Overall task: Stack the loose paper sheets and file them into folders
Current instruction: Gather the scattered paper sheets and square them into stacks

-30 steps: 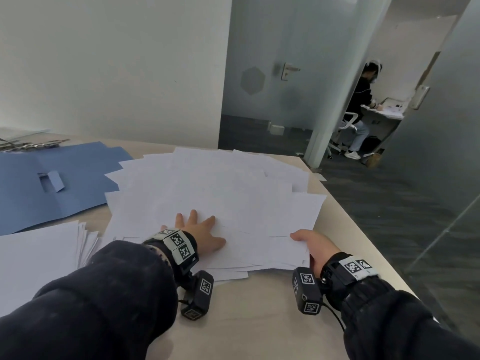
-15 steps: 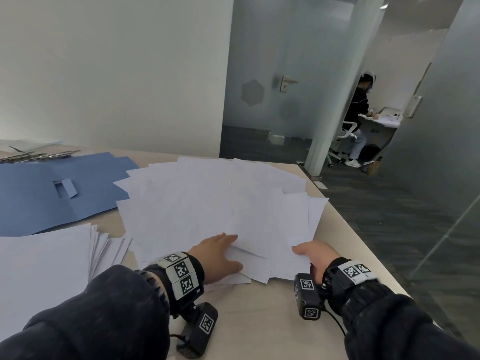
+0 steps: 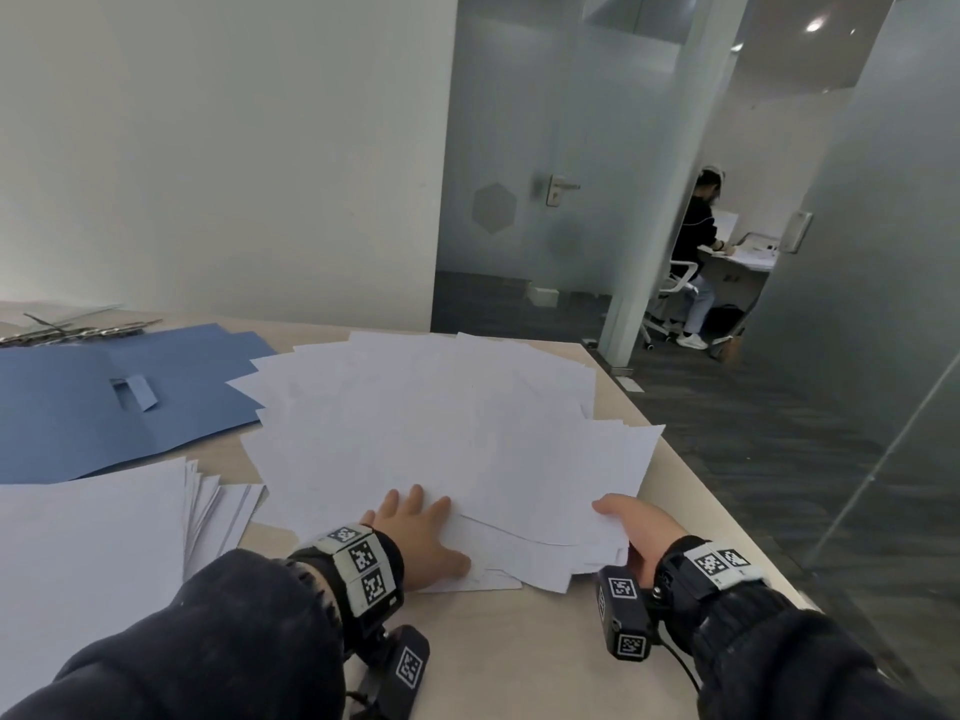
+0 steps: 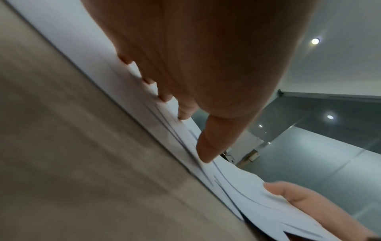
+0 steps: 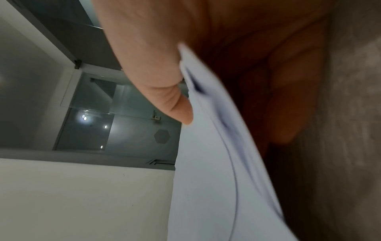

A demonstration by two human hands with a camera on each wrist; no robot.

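Observation:
A fanned pile of loose white sheets covers the middle of the beige table. My left hand lies flat on the pile's near edge, fingers straight, pressing the sheets down. My right hand pinches the pile's near right corner, thumb on top and fingers underneath; the sheets bend up in that grip. An open blue folder lies at the far left. A second stack of white sheets sits at the near left.
Metal binder clips or fasteners lie behind the folder at the far left. The table's right edge drops to a dark carpet floor. Beyond a glass partition a person sits at a desk.
The fanned pile has been drawn together and toward me. My left hand slid back to the pile's near edge, and my right hand raised the corner it pinches.

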